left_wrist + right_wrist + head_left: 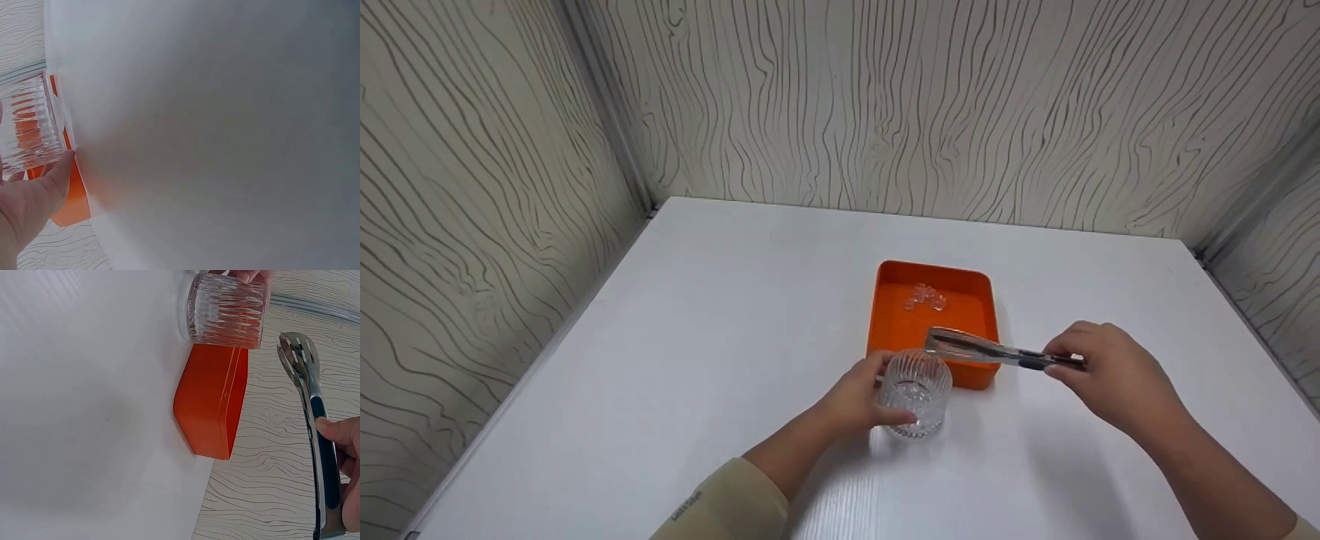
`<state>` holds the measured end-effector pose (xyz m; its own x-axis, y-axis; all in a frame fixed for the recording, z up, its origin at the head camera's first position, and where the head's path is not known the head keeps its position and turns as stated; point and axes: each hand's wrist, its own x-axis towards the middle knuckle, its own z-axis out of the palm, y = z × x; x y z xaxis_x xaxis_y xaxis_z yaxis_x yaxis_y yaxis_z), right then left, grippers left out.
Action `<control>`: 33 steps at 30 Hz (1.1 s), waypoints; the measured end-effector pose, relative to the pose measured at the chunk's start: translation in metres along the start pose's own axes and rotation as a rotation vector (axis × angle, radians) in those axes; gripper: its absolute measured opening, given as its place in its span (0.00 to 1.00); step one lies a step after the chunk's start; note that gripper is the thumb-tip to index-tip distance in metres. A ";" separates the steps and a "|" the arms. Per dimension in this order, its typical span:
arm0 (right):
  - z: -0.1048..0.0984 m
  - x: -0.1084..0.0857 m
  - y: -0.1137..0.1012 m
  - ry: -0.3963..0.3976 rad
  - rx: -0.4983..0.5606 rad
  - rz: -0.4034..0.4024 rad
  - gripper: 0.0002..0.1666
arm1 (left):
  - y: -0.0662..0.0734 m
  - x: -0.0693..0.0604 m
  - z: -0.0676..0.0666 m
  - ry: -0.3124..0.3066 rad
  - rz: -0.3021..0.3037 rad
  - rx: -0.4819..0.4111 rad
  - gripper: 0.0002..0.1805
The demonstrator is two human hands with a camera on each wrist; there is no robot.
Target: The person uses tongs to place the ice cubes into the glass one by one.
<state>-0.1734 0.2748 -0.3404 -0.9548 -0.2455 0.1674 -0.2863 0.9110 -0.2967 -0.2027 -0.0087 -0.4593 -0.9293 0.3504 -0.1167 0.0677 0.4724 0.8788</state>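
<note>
Left hand [856, 399]: fingers curled round ribbed glass [921, 390] on bench [735, 315], beside orange tray [896, 328] holding clear pieces [939, 303]. Right hand [1114, 375]: fingers clamped on metal tongs [988, 352], raised over tray near glass.

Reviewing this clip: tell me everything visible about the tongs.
The tongs look like shiny metal, with dark inlays along the handle and slotted ends. The right-hand grip holds them by the handle. In the head view their ends point left, above the near part of the orange tray, beside the glass's rim; the right wrist view shows them apart from both. Whether they pinch anything is unclear.
</note>
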 end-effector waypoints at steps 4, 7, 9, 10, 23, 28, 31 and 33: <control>0.000 -0.004 0.002 -0.015 0.008 -0.005 0.07 | 0.000 0.000 0.000 0.001 -0.004 -0.001 0.40; 0.000 -0.007 0.003 -0.024 0.006 -0.008 0.07 | 0.001 -0.001 -0.001 0.003 -0.004 -0.001 0.40; 0.000 -0.008 0.004 -0.027 0.002 -0.009 0.07 | 0.001 -0.001 -0.001 0.002 -0.004 -0.003 0.40; 0.000 -0.008 0.005 -0.027 0.001 -0.009 0.07 | 0.002 -0.001 -0.001 0.002 -0.006 -0.004 0.40; 0.000 -0.009 0.005 -0.021 0.015 -0.021 0.08 | -0.001 -0.001 -0.001 -0.009 0.028 -0.006 0.40; 0.000 -0.008 0.002 -0.012 0.014 -0.025 0.08 | -0.002 0.000 -0.001 -0.008 0.035 0.001 0.40; 0.000 -0.007 0.002 -0.015 0.017 -0.016 0.08 | -0.002 0.001 -0.001 -0.008 0.028 -0.001 0.40; 0.000 -0.006 0.002 -0.016 0.023 -0.013 0.08 | -0.002 0.001 -0.001 -0.006 0.021 0.001 0.40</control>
<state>-0.1677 0.2777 -0.3423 -0.9521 -0.2625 0.1566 -0.3001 0.9000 -0.3161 -0.2039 -0.0101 -0.4608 -0.9254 0.3653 -0.1013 0.0875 0.4659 0.8805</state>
